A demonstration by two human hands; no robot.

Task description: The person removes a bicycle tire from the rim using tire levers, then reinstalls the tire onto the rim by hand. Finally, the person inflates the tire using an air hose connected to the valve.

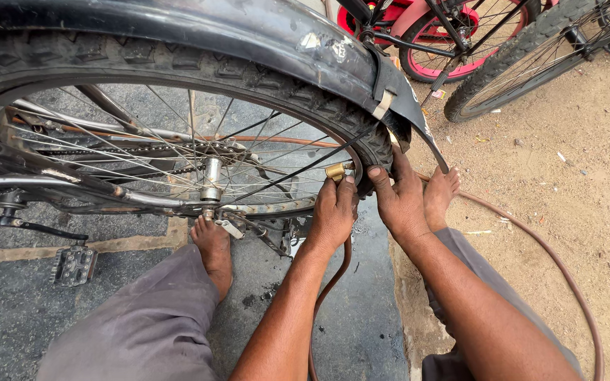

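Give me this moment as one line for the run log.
left hand: holds brass air nozzle at rim | right hand: grips rear tyre | hose: on ground | bicycle: standing

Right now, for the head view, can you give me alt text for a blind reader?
A squatting person's left hand presses a brass air-hose nozzle at the rim of a bicycle's rear wheel, while the right hand grips the tyre. A brown hose loops across sandy ground.
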